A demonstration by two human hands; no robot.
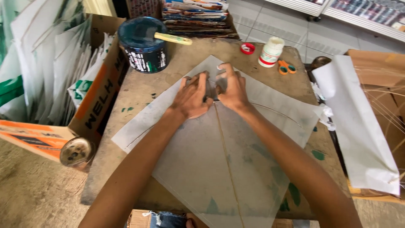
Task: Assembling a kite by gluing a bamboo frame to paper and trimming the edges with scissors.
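So over on the left a cardboard box (90, 99) of folded sheets is sitting next to a dark paint can (142, 44) with a brush (173, 39) lying across it. Mid-table, the left hand (192, 98) and right hand (231, 88) are pressing flat, side by side and touching, on the grey paper kite (219, 156), whose thin stick (228, 160) is running along its long axis, top corner pointing away from the person. Off right, a white bottle (270, 51) and orange scissors (286, 67) are lying by loose white paper (358, 126).
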